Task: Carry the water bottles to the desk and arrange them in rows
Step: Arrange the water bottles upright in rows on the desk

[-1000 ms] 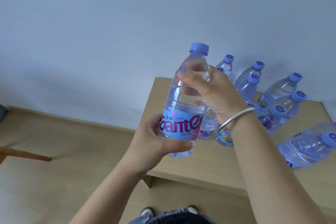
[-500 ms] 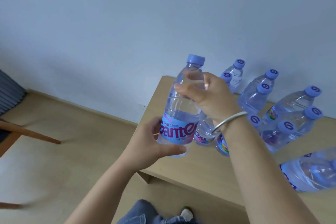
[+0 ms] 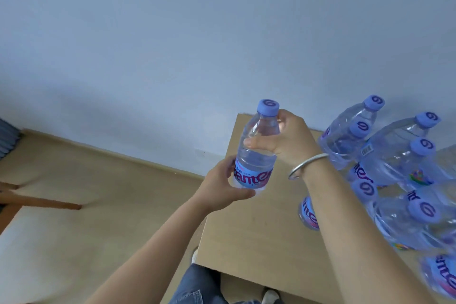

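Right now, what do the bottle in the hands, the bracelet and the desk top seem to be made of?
Held bottle: thin clear plastic, glossy, with a matte lilac cap; water shows through it. Bracelet: probably polished silver-coloured metal, since it shines along its rim. Desk top: pale wood or wood-look laminate, matte; the grain is too faint to tell which.

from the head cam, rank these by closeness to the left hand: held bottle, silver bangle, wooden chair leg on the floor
1. held bottle: gripped by the left hand at its label.
2. silver bangle: on the right wrist, just right.
3. wooden chair leg: far left on the floor.
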The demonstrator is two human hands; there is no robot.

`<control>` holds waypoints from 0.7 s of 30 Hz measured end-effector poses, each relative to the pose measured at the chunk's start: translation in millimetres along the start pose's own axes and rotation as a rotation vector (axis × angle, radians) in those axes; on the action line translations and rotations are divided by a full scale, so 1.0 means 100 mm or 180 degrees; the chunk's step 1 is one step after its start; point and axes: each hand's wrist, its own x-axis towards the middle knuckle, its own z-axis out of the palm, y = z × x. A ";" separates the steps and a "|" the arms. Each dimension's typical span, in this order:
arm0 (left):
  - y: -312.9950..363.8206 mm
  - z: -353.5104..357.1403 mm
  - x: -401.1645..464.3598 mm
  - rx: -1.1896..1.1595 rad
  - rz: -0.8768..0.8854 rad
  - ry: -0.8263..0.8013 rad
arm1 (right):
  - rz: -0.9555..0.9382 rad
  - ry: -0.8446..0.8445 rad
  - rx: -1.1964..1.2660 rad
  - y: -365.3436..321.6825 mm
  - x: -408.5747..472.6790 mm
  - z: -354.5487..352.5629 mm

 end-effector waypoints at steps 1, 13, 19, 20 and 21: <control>-0.01 -0.06 0.11 -0.0019 0.0019 -0.0069 | -0.0007 0.0042 -0.0036 -0.02 0.08 0.01; -0.19 -0.41 1.42 0.0368 0.0098 -0.0303 | -0.0122 0.0424 -0.0600 0.00 0.94 0.08; -0.20 -0.50 1.75 0.0544 0.0128 -0.0270 | 0.0008 0.0555 -0.0655 0.09 1.27 0.21; -0.20 -0.50 1.79 0.0529 0.0132 -0.0241 | 0.0015 0.0567 -0.0672 0.11 1.31 0.23; -0.20 -0.51 1.82 0.0516 0.0146 -0.0211 | 0.0008 0.0591 -0.0683 0.12 1.34 0.24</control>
